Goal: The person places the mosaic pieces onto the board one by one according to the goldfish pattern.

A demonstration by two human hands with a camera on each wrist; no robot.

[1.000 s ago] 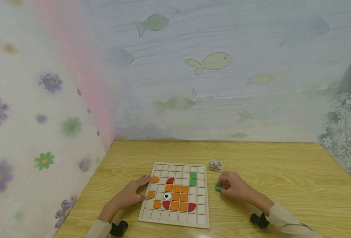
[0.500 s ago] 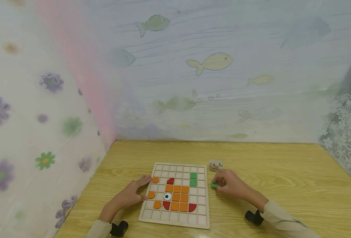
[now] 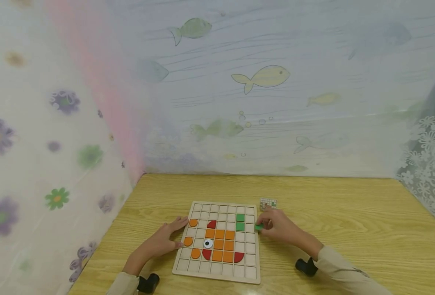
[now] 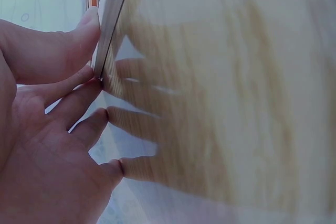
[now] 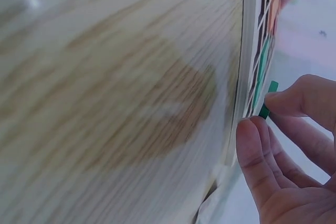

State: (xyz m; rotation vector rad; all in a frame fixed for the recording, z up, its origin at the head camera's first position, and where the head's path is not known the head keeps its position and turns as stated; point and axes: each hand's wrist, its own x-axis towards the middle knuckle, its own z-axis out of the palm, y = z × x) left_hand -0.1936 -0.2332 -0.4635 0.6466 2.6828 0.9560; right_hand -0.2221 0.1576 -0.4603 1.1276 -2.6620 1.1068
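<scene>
My right hand (image 3: 279, 225) pinches a green tile (image 5: 268, 100) between thumb and fingers, at the right rim of a wooden grid board (image 3: 217, 275). In the head view the green tile overlaps that rim. My left hand (image 3: 162, 239) rests along the board's left side with fingers spread; the left wrist view shows its thumb (image 4: 84, 40) at the board's edge and fingertips on the table. On the board lie orange squares (image 3: 219, 245), red quarter-round pieces (image 3: 238, 257), a white eye disc (image 3: 208, 243), orange discs (image 3: 193, 223) and two green squares (image 3: 240, 221).
A small picture card (image 3: 268, 203) with a grid pattern stands behind my right hand. The wooden table (image 3: 331, 213) meets a fish-printed curtain (image 3: 261, 102) at the back and a flower-printed one (image 3: 55, 172) at the left. Black wrist cameras (image 3: 149, 283) sit under both wrists.
My right hand has moved left with the green tile, from the bare table to the board's right edge. My left hand and the pieces on the board have stayed in place.
</scene>
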